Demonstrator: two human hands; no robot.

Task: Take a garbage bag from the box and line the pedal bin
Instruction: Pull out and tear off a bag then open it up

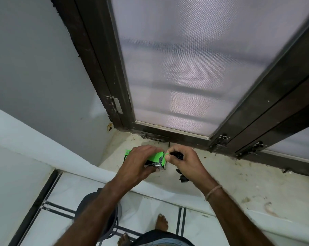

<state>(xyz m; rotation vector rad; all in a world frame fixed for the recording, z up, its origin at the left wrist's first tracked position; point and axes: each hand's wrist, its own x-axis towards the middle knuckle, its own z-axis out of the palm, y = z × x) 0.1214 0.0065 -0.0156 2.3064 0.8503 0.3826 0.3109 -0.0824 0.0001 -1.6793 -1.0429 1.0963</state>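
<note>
A bright green box [156, 156] of garbage bags rests on the stone window sill [239, 181]. My left hand [138, 163] wraps around the box from above. My right hand [184, 160] pinches the box's green end flap with thumb and forefinger and holds crumpled black bag material [177, 155] in its fingers. A dangling black piece [183, 176] shows under the right wrist. The grey pedal bin [113, 215] stands on the floor below the sill, mostly hidden behind my left forearm.
A dark-framed window with a mesh screen [194, 68] rises behind the sill, with latches [221, 139] along its lower frame. A grey wall is to the left. White tiled floor [150, 210] with black lines lies below, and my bare feet [161, 222] stand beside the bin.
</note>
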